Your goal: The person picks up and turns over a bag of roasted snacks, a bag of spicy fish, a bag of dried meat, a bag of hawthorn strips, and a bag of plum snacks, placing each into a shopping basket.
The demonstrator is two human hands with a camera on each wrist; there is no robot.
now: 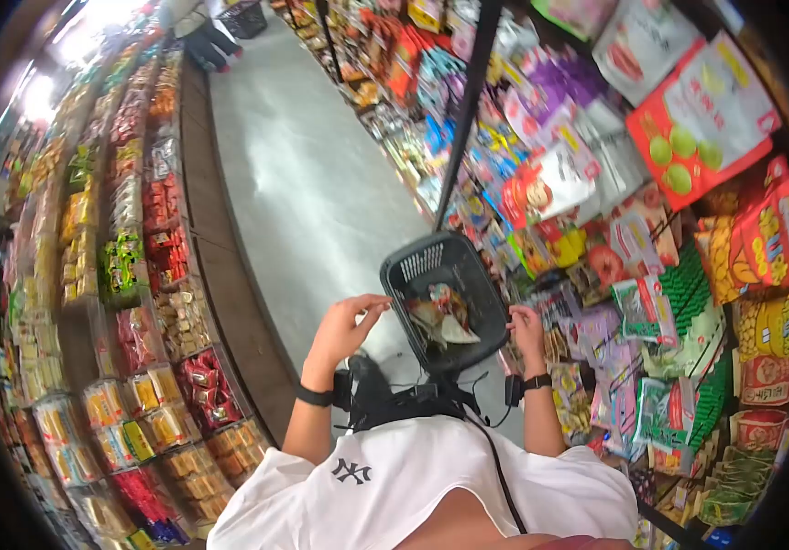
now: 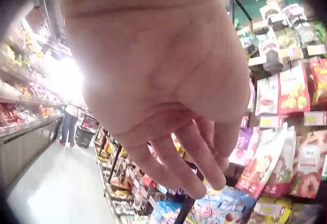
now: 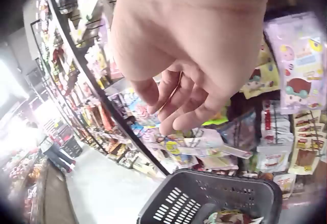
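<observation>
Snack aisle. Basket (image 1: 483, 282) in front of the wearer, between my two grips, small packets (image 1: 449, 321) inside; a long dark pole (image 1: 466, 119) seems to meet its far rim. Left grip (image 1: 347, 323): fingers loose, nearly straight, nothing held, fingertips near the basket's left side. Right grip (image 1: 528, 330): fingers loosely bent, nothing held that I can see, near the right side; contact unclear on either.

Step, my reading: tending the basket while choosing snacks. Next move, I judge: take the basket by rim or pole, or reach for a pack on the right-hand rack.

Writing: dark monogram on the white shirt (image 1: 413, 454), reads like interlocked NY. Red-and-white pouch (image 1: 706, 119) with green fruit bears characters, too blurred to read. Lilac pack (image 3: 301, 63), right wrist view: lettering illegible.
</observation>
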